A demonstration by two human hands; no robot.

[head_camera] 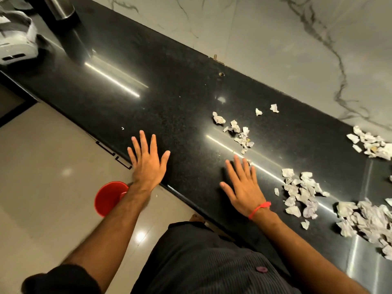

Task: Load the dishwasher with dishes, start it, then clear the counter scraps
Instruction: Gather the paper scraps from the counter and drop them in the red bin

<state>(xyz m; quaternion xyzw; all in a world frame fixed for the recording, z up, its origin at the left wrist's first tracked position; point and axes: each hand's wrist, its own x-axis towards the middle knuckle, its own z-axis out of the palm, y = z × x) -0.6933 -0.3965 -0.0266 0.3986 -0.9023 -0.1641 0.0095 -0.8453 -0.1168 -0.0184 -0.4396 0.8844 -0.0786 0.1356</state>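
Both of my hands lie flat, fingers spread, on the black polished counter (pixel 169 85). My left hand (pixel 146 160) rests at the counter's front edge. My right hand (pixel 244 185), with a red thread at the wrist, rests a little right of it. Neither hand holds anything. Crumpled white paper scraps are scattered to the right: a small group (pixel 237 130) beyond my right hand, a cluster (pixel 301 192) just right of it, a bigger heap (pixel 367 221) at the right edge and another (pixel 371 143) farther back.
A red bucket (pixel 109 198) stands on the tiled floor (pixel 46 166) below the counter edge, under my left forearm. A steel bottle (pixel 61 7) and a white appliance (pixel 14 39) sit at the counter's far left. A marble wall (pixel 275 39) backs the counter.
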